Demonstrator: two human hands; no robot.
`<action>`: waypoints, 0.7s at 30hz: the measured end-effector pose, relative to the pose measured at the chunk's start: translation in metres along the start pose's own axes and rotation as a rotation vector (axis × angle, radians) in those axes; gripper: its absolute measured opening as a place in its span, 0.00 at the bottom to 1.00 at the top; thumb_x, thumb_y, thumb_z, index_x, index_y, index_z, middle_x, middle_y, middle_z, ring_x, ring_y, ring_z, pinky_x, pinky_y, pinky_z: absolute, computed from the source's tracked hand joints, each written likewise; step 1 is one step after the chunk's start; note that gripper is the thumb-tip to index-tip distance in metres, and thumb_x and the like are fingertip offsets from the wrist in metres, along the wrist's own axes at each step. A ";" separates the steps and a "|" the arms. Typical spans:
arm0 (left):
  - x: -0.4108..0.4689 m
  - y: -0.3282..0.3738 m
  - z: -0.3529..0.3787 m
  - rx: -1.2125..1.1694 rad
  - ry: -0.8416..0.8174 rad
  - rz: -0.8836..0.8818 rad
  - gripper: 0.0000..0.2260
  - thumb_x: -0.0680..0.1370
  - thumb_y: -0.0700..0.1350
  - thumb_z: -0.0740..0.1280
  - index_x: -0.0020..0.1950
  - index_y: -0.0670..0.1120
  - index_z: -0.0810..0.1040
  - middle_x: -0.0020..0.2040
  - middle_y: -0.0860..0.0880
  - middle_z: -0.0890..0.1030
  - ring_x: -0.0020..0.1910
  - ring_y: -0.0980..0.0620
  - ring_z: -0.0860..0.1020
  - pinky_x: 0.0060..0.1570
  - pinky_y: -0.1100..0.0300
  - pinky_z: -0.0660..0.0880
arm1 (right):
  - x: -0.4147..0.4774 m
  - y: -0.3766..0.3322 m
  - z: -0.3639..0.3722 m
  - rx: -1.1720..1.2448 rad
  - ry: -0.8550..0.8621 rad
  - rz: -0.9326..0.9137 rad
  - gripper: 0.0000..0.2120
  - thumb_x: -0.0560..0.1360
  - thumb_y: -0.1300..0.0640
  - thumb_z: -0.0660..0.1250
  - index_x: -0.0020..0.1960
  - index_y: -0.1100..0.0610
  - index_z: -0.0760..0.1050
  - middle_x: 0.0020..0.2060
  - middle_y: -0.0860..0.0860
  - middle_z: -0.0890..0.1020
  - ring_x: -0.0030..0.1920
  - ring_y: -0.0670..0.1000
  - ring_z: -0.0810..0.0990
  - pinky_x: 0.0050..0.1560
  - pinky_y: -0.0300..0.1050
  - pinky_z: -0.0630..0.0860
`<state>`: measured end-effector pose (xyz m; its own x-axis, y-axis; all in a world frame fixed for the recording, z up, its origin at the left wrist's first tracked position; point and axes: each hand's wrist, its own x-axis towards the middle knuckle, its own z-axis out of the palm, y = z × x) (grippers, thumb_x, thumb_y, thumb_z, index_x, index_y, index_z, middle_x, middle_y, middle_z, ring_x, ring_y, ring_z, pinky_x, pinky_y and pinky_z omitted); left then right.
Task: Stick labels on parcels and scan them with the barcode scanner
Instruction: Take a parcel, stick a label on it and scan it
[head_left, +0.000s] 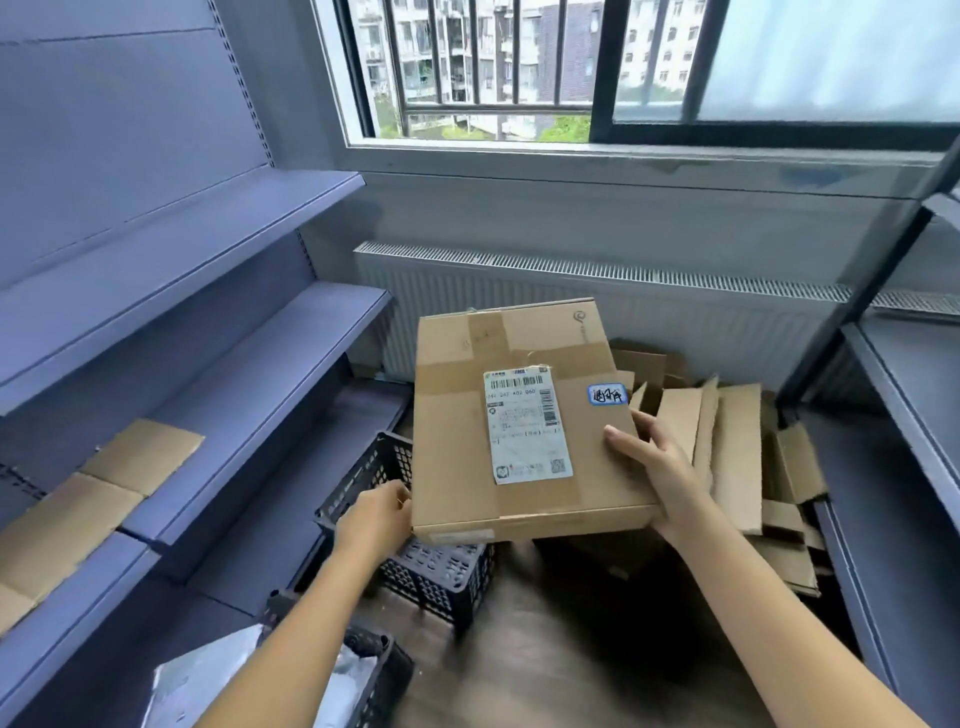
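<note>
both hands grip flat parcel (457, 441): left hand (376, 517) fingers curled at left edge, right hand (657, 462) thumb on top; shipping label (527, 423) face up

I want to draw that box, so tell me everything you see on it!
The box is flat brown cardboard, sealed with brown tape, held tilted above a black crate. A white barcode label sits on top, a blue sticker beside it. The left hand grips its left edge, the right hand its right edge.
</note>
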<state>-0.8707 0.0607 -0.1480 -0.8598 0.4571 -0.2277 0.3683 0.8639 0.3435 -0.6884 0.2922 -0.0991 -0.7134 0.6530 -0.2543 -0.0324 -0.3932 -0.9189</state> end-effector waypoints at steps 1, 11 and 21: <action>0.004 0.011 0.004 -0.003 0.004 -0.007 0.10 0.78 0.43 0.56 0.53 0.48 0.75 0.53 0.46 0.80 0.44 0.48 0.73 0.40 0.58 0.66 | 0.010 -0.007 -0.006 -0.010 -0.012 0.012 0.20 0.73 0.61 0.69 0.64 0.55 0.70 0.49 0.53 0.84 0.45 0.53 0.84 0.37 0.44 0.82; 0.052 0.008 0.012 -0.011 0.018 -0.231 0.09 0.79 0.46 0.55 0.44 0.47 0.72 0.44 0.44 0.78 0.40 0.44 0.73 0.35 0.57 0.66 | 0.128 -0.010 0.018 -0.057 -0.161 0.163 0.19 0.73 0.61 0.70 0.62 0.54 0.71 0.49 0.54 0.83 0.43 0.53 0.83 0.34 0.42 0.81; 0.149 -0.043 0.002 -0.140 0.080 -0.429 0.09 0.79 0.42 0.59 0.37 0.48 0.69 0.40 0.46 0.77 0.41 0.46 0.76 0.39 0.54 0.71 | 0.249 -0.001 0.122 -0.207 -0.409 0.205 0.28 0.63 0.58 0.76 0.62 0.56 0.73 0.47 0.50 0.86 0.43 0.49 0.85 0.37 0.41 0.80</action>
<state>-1.0135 0.0922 -0.1981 -0.9508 0.0418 -0.3071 -0.0736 0.9321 0.3547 -0.9512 0.3765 -0.1250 -0.9076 0.2525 -0.3354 0.2477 -0.3230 -0.9134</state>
